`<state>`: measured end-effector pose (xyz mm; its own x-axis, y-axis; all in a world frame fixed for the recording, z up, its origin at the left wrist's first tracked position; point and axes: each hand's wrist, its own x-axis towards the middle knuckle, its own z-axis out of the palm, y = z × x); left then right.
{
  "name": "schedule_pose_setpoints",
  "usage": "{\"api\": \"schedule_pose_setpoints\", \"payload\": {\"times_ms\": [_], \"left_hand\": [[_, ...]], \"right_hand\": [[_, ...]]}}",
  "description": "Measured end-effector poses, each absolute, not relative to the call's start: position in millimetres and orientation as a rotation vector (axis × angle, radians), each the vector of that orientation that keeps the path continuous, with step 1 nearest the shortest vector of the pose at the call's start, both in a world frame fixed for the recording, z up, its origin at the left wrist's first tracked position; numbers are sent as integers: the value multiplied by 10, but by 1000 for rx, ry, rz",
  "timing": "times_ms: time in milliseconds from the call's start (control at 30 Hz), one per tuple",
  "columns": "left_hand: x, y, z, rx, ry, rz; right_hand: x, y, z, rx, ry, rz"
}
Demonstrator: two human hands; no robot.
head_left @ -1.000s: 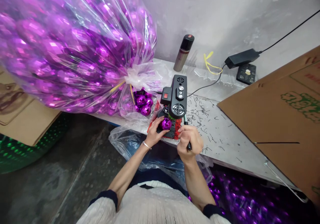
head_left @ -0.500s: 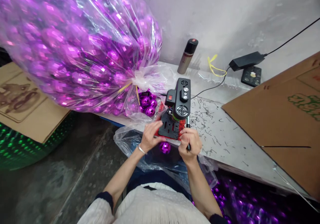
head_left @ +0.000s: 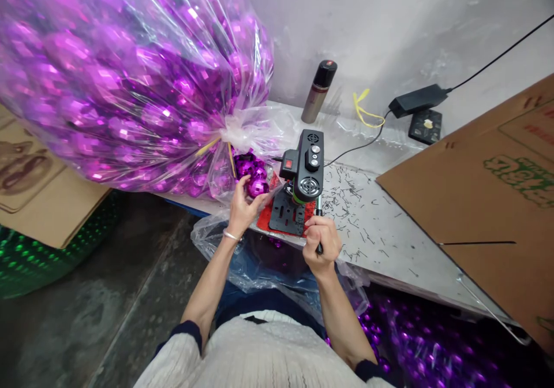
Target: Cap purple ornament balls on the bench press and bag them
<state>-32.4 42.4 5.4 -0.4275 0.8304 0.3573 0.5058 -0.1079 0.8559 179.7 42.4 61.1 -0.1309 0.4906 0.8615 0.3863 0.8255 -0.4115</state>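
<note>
A huge clear bag (head_left: 142,82) of shiny purple balls bulges beyond and to the left of the left hand (head_left: 243,209). A cardboard carton (head_left: 480,186) stands well to the right of the right hand (head_left: 321,245). The pale table (head_left: 387,217) spreads beyond both hands, its near edge close to the wrists. A black machine (head_left: 312,157) stands between the hands and slightly beyond them. Farther past the right hand are a dark-capped can (head_left: 319,90) and, more to its right, a black power adapter (head_left: 419,100). A slotted black base plate (head_left: 283,217) sits over a red sheet (head_left: 264,220) between the hands. The right hand is wrapped around the machine's handle (head_left: 319,248). The left hand's thumb and fingers are parted around a purple ball (head_left: 258,187) at their tips; I cannot tell whether they grip it. A thin pale bracelet (head_left: 229,235) circles the left wrist. Tiny black bits (head_left: 346,191) lie scattered beyond and right of the right hand.
</note>
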Motion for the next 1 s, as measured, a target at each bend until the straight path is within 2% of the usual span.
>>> {"api": "schedule_pose_setpoints", "payload": {"times_ms": [133, 267, 600, 1000], "left_hand": [[-159, 171, 5, 1022, 1456, 1590], [43, 21, -63, 948, 1382, 1474], [200, 202, -139, 1501, 1753, 1270], [187, 362, -183, 1765, 1779, 1151]], "right_hand": [[1800, 425, 618, -685, -1743, 96], [1803, 423, 624, -685, -1757, 103], [1827, 416, 622, -689, -1791, 91], [1827, 409, 627, -681, -1801, 110]]}}
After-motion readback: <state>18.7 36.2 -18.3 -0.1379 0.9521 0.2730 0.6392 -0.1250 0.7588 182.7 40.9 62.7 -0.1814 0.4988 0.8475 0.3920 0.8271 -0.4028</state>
